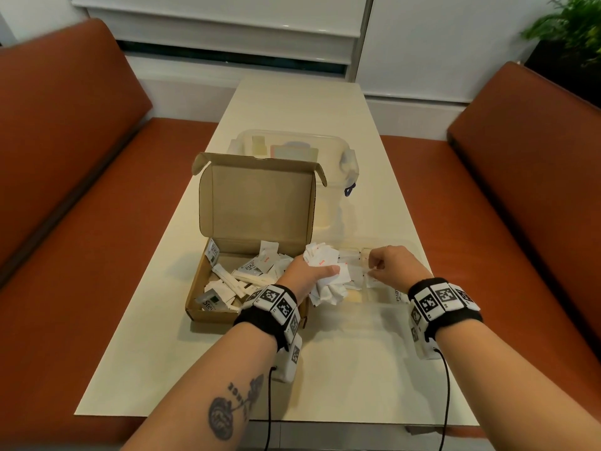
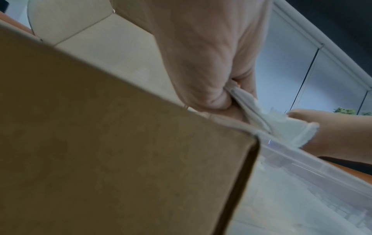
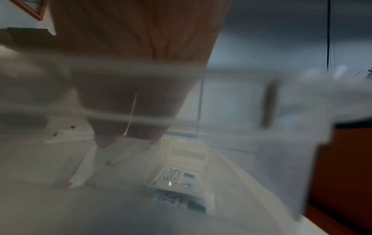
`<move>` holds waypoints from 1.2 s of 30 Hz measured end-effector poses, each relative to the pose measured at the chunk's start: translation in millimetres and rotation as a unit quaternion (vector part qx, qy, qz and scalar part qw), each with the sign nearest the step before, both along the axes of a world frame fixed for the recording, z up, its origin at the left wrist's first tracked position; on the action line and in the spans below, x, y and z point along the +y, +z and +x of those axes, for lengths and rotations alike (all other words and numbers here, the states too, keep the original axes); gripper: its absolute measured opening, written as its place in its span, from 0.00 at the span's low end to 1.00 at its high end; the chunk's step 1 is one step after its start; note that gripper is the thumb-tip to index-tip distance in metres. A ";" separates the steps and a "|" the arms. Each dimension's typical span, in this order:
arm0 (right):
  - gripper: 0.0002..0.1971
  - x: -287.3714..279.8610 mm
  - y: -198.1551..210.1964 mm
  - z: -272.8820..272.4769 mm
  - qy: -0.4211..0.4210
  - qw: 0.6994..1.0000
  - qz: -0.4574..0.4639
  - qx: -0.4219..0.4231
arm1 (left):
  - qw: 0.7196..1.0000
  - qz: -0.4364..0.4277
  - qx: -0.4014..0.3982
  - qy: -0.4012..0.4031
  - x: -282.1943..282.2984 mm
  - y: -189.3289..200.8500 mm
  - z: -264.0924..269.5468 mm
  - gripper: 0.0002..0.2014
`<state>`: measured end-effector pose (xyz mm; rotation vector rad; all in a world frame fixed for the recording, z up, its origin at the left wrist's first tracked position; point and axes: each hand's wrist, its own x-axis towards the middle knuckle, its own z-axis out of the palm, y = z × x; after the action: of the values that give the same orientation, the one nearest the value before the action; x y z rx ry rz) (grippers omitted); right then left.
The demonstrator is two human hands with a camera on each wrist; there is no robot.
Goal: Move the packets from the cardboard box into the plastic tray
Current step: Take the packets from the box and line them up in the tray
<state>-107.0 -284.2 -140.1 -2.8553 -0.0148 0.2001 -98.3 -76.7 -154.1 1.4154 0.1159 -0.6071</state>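
The open cardboard box (image 1: 196,289) sits left of centre with several white packets (image 1: 234,278) inside. My left hand (image 1: 309,275) hovers over its right edge and grips a crumpled bunch of white packets (image 1: 328,291). In the left wrist view the bunch (image 2: 286,127) sticks out of my fist (image 2: 211,71) above the box wall (image 2: 100,143). The clear plastic tray (image 1: 357,327) lies right of the box. Inside the tray my right hand (image 1: 387,266) pinches one white packet (image 1: 369,275), which the right wrist view shows edge-on (image 3: 131,111). A printed packet (image 3: 177,176) lies on the tray floor.
A lidded clear plastic container (image 1: 341,151) stands behind the box. The narrow cream table (image 1: 292,102) runs between two orange-brown benches (image 1: 81,206). A plant (image 1: 572,30) is at the far right. Wrist-camera cables hang off the near table edge.
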 end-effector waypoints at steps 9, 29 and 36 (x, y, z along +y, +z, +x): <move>0.08 -0.8 -1.7 -1.0 0.004 0.999 -0.042 0.016 | 1.000 0.013 -0.004 -0.005 0.3 0.0 1.1 0.19; 0.09 -0.3 -6.8 0.1 0.004 0.999 -0.037 0.018 | 1.000 0.017 0.002 -0.001 -0.9 -4.8 4.8 0.22; 0.08 0.3 -2.5 -1.5 -0.006 1.000 -0.026 0.004 | 1.000 0.013 -0.002 -0.004 -0.3 -6.3 5.0 0.22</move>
<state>-108.6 -284.0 -142.6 -2.9050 0.0101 0.2133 -93.4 -77.1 -160.4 1.4417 0.1153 -0.6113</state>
